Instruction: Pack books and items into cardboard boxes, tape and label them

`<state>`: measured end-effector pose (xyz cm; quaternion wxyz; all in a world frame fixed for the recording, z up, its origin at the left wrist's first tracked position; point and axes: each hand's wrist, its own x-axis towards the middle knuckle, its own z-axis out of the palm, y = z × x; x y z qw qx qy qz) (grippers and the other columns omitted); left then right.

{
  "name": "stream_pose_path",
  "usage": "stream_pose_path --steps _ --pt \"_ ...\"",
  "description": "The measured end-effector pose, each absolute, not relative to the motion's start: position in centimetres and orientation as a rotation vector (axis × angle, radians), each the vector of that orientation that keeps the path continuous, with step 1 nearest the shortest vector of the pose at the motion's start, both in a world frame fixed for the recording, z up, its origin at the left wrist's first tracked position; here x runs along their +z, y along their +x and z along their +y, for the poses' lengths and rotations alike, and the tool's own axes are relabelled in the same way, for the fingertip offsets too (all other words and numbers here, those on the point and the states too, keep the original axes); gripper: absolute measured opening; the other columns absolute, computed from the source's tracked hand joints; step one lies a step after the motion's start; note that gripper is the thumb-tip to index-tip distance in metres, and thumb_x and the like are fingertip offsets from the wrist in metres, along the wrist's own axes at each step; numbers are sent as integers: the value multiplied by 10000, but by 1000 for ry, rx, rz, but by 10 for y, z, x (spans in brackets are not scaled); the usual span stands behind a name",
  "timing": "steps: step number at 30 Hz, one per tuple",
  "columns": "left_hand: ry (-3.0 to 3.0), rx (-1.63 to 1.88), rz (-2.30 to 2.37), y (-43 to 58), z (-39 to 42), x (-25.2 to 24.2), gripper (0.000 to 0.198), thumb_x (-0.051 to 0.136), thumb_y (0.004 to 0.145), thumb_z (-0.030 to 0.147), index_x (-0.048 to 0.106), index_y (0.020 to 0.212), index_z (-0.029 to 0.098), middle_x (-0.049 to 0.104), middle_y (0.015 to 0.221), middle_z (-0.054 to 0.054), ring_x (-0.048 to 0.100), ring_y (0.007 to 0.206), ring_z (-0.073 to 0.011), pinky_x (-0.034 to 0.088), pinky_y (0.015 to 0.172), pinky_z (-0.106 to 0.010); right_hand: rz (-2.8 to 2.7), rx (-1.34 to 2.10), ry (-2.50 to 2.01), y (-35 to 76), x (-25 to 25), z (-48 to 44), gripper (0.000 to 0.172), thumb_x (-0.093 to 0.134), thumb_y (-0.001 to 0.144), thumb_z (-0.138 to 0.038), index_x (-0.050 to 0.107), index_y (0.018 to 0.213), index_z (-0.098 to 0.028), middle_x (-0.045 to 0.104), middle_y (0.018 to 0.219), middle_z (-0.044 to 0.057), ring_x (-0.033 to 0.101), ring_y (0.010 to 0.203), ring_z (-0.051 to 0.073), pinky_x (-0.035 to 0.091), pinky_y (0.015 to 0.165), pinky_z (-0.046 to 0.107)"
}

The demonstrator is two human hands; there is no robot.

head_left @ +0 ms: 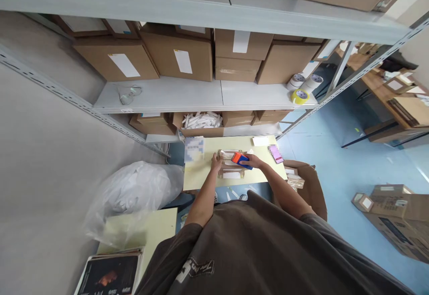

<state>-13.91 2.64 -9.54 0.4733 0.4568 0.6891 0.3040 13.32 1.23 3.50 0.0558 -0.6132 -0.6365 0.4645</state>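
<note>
On the pale yellow table (197, 181) in front of me, several small narrow cardboard boxes (231, 175) with white labels lie in rows. My left hand (216, 163) is at the left end of these boxes, with its fingers closed around the edge of one. My right hand (254, 161) grips a blue-and-orange block-shaped hand tool (241, 159), held over the boxes and tilted with its orange end to the left. The exact kind of tool is too small to make out. Part of the farther boxes is hidden beneath it.
A printed booklet (194, 149) lies at the table's left, a phone (276, 153) at its right. Metal shelves (181, 96) with cardboard boxes and tape rolls (299, 96) rise ahead. A plastic bag (134, 187) stands left; an open carton (310, 183) stands right.
</note>
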Motion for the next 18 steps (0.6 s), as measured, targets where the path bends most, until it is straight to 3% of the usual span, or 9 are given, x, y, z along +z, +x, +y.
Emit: stream_pose_path --steps 3,5,7,10,13,18 --pt "944 887 1650 -150 21 -82 600 467 1072 555 643 1461 132 691 1458 -216 691 1305 -297 558 1059 -392 -1924 1435 -1845 134 36 15 538 832 827 -638 746 1113 -190 794 1059 63 726 957 248 559 850 308" --pt "874 942 1563 -155 19 -73 684 358 1085 634 730 1340 120 772 1294 -206 762 1129 -285 609 930 -378 -1938 1442 -1850 132 37 19 579 857 781 -675 756 1073 -185 798 1035 69 726 945 257 558 844 314" --pt "896 944 1505 -158 19 -66 701 448 1033 710 786 1222 125 811 1136 -185 780 982 -275 619 817 -360 -1984 1438 -1857 129 39 24 587 879 736 -702 765 998 -189 800 987 77 725 909 266 554 823 319" --pt "1015 927 1522 -161 21 -60 564 670 917 683 819 1022 149 814 938 -139 760 855 -253 594 738 -331 -2082 1402 -1843 124 42 33 587 887 696 -742 773 896 -202 799 929 90 723 863 276 542 789 321" --pt "1052 888 1601 -161 22 -62 446 667 912 601 799 884 176 785 812 -100 733 779 -234 569 704 -321 -2153 1374 -1839 120 44 41 621 886 667 -776 794 882 -200 802 896 103 729 855 285 535 767 318" --pt "1071 831 1766 -156 19 -68 363 613 928 509 779 836 200 778 796 -75 736 815 -229 561 747 -306 -2201 1384 -1890 116 42 49 656 885 645 -793 833 914 -197 812 877 103 743 845 280 539 773 321"
